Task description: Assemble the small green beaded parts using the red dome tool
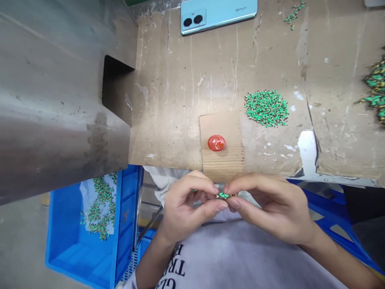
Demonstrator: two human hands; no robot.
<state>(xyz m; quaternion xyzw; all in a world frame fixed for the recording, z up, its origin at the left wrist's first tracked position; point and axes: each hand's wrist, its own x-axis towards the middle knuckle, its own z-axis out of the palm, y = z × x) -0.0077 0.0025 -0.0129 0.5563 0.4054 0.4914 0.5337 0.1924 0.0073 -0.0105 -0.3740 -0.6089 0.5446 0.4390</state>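
Observation:
Both hands meet in front of my chest, just off the near edge of the cardboard-covered table (174, 120). A small green piece with dark and yellowish parts (223, 195) sits between them. My left hand (192, 200) pinches its left end with thumb and forefinger, and another bit of green shows inside the curled fingers. My right hand (270, 204) pinches the right end. What exactly the piece is, I cannot make out. Beyond the hands, a small red dish (216, 143) with a glossy red content rests on a cardboard piece (221, 124).
A heap of tiny green pieces (266, 108) lies right of the dish; larger green-and-yellow pieces (377, 88) are at the right edge. A light-blue phone (222, 16) lies at the back. A metal housing (60, 92) stands left, above a blue crate (75, 257) holding green pieces.

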